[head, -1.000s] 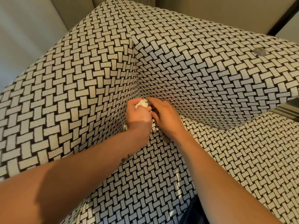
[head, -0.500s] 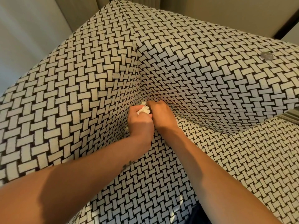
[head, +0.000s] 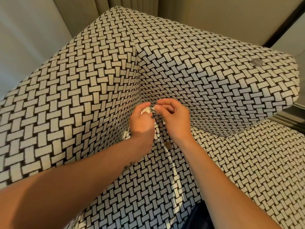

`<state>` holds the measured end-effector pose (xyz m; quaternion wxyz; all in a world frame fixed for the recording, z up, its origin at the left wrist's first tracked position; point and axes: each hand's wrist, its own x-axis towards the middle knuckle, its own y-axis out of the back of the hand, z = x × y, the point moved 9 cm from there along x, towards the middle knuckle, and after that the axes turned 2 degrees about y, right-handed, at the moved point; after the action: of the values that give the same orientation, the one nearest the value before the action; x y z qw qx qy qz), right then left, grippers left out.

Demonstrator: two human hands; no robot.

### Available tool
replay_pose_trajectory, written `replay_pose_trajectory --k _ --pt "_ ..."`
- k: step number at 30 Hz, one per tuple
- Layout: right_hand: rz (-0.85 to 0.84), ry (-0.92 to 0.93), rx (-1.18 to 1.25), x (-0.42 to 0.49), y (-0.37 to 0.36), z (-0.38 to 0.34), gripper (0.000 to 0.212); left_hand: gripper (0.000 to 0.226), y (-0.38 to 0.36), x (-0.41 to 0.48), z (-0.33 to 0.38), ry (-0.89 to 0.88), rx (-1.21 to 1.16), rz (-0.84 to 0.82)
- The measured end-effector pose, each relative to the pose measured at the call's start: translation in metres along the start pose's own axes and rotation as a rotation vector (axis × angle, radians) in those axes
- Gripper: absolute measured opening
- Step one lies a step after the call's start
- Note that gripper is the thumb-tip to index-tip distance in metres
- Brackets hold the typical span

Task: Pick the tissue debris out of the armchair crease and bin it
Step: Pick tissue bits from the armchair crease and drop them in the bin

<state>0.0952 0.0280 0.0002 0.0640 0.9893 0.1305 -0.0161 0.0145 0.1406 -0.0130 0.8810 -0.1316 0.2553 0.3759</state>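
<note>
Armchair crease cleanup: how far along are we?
Done: a tissue wad is gathered in the left hand. In hand: the right hand pinches a tissue scrap beside the wad, over the armchair corner crease. Left: white bits show by the crease beside the left wrist; no bin in view, so binning remains.

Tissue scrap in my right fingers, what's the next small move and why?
Probably tuck it into the wad that the left hand grips: the right hand pinches the scrap right beside it, and no bin is in view, so gathering frees that hand for more picking.
</note>
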Motion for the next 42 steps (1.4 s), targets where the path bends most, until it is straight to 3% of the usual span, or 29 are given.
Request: replay_pose_trajectory --k 2,6,14,16,18,20,22,25,31,38,42 --pt "-0.046 -0.075 0.125 -0.008 -0.003 0.001 0.018 0.034 -0.011 -0.004 -0.001 0.035 -0.057 -0.114" --pt "-0.085 -0.107 0.137 -0.014 0.002 0.003 0.022 0.027 -0.019 -0.004 -0.007 0.06 -0.068 -0.205" --pt "-0.067 -0.172 0.233 -0.022 0.027 0.014 0.022 0.028 -0.01 -0.002 -0.002 -0.028 0.113 -0.106" --pt "-0.114 -0.154 -0.01 -0.029 0.036 0.018 0.022 0.028 -0.009 -0.003 -0.001 -0.042 0.142 -0.102" --pt "-0.278 -0.179 -0.289 -0.043 0.033 0.028 0.021 0.027 -0.009 -0.004 0.0 -0.053 0.155 -0.115" --pt "-0.442 -0.227 -0.523 -0.059 0.028 0.045 0.035 0.026 -0.011 -0.004 -0.001 -0.051 0.158 -0.133" --pt "-0.477 -0.174 -0.722 -0.062 0.027 0.05 0.039 0.028 -0.014 -0.004 -0.005 -0.032 0.162 -0.161" --pt "-0.456 -0.101 -0.819 -0.06 0.024 0.044 0.024 0.029 -0.024 -0.009 -0.016 0.052 0.173 -0.26" --pt "-0.395 -0.187 -0.597 -0.068 0.03 0.047 0.01 0.028 -0.035 -0.023 -0.021 0.105 0.204 -0.4" --pt "-0.051 -0.16 -0.015 -0.074 0.074 0.012 0.021 0.027 -0.055 -0.059 0.008 -0.041 0.281 -0.542" --pt "0.002 -0.048 -0.077 -0.086 0.096 -0.023 0.015 0.025 -0.058 -0.09 0.02 -0.044 0.237 -0.563"
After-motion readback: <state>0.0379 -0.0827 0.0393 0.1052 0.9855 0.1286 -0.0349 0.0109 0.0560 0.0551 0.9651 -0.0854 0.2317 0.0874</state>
